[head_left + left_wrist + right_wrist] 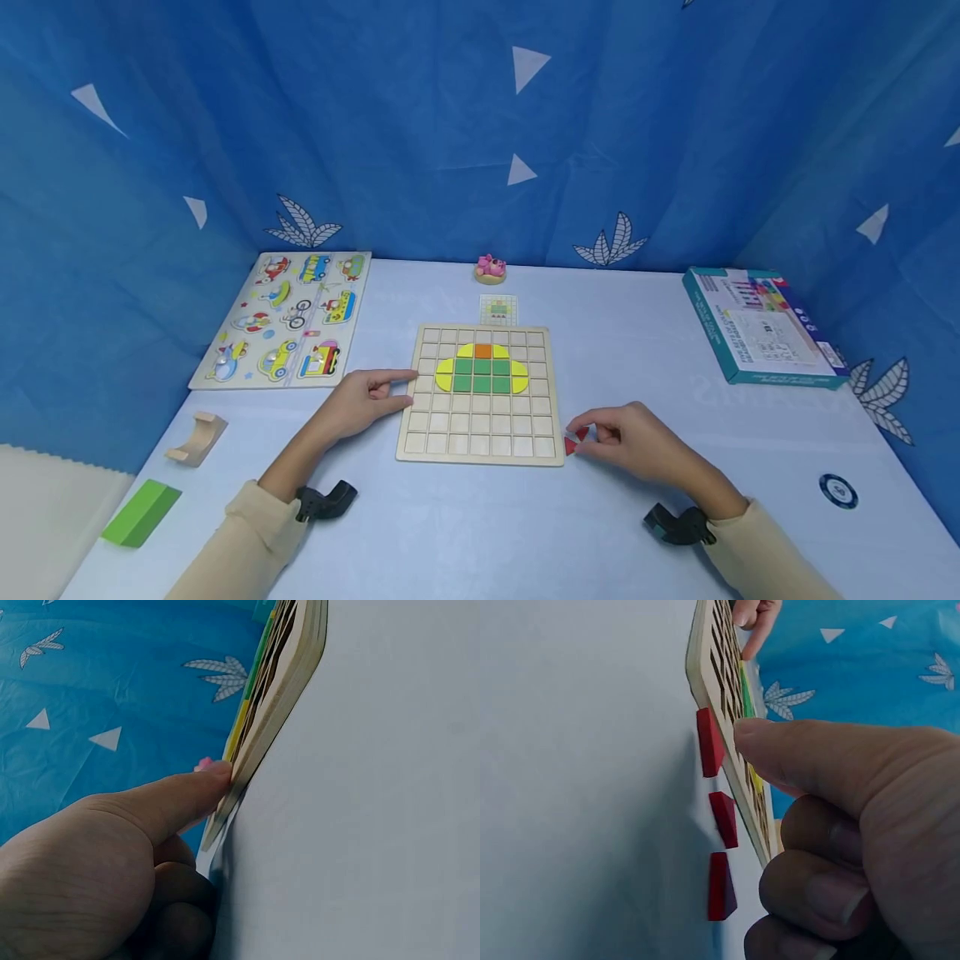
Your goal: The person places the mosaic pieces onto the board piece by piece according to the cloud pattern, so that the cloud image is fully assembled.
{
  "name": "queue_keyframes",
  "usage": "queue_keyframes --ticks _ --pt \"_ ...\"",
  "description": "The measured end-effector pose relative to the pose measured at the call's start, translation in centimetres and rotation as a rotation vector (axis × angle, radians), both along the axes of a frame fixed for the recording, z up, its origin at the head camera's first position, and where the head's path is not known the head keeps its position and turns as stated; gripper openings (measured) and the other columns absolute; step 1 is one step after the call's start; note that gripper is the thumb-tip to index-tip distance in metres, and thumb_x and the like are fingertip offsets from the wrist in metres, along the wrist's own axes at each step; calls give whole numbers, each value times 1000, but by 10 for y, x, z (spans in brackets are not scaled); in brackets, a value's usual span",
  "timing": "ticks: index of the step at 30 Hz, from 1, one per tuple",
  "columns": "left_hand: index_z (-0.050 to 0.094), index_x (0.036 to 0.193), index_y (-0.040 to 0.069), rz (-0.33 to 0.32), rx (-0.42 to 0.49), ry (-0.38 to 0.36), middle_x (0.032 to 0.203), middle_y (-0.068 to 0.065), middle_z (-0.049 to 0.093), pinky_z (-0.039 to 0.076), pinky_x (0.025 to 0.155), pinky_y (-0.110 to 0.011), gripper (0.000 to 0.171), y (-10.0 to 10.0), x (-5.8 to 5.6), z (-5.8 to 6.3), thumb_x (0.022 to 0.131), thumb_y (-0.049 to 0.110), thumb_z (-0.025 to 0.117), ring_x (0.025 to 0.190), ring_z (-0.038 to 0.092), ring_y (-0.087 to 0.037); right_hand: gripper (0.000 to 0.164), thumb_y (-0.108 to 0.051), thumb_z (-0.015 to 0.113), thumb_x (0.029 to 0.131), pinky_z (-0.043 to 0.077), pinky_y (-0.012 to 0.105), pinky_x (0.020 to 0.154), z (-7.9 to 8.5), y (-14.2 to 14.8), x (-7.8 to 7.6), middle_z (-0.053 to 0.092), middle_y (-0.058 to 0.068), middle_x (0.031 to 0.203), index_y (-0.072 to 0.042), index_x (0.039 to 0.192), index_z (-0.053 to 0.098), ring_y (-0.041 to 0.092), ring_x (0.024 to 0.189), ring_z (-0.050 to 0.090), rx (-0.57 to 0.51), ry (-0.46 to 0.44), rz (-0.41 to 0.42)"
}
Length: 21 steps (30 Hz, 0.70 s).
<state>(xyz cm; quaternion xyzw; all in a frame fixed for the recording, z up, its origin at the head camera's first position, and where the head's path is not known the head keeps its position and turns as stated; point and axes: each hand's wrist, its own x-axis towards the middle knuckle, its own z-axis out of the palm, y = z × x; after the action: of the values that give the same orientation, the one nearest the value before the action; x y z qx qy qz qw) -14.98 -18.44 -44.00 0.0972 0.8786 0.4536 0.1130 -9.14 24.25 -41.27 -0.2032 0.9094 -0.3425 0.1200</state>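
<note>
A square wooden grid board lies on the white table. Yellow, green and orange tiles form a rounded shape in its upper middle. My left hand rests its thumb and index finger at the board's left edge, other fingers bent. In the left wrist view the thumb touches the edge. Beyond the board's lower right corner, my right hand reaches over red triangular pieces, thumb and index apart. Three red pieces show lying on the table in the right wrist view, beside the board.
Behind the board are a small pattern card and a pink figurine. A vehicle puzzle board stands left, above a wooden arch and green block. Right lie a game box and a round chip.
</note>
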Motion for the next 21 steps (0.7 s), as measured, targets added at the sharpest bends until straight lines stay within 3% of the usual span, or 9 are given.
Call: queue_keyframes --ticks 6,21 --pt "71 132 23 3 5 6 58 3 39 34 56 -30 43 0 1 -2 91 29 80 52 36 -15 24 -22 83 88 33 23 50 -6 0 9 42 -12 57 -24 111 77 6 51 41 -29 -3 -27" --pt "71 132 22 0 -11 15 58 4 39 34 57 -30 43 1 1 1 91 29 80 53 37 -15 27 -26 83 88 33 22 49 -13 -10 13 41 -14 55 -23 114 77 3 50 39 28 57 -38"
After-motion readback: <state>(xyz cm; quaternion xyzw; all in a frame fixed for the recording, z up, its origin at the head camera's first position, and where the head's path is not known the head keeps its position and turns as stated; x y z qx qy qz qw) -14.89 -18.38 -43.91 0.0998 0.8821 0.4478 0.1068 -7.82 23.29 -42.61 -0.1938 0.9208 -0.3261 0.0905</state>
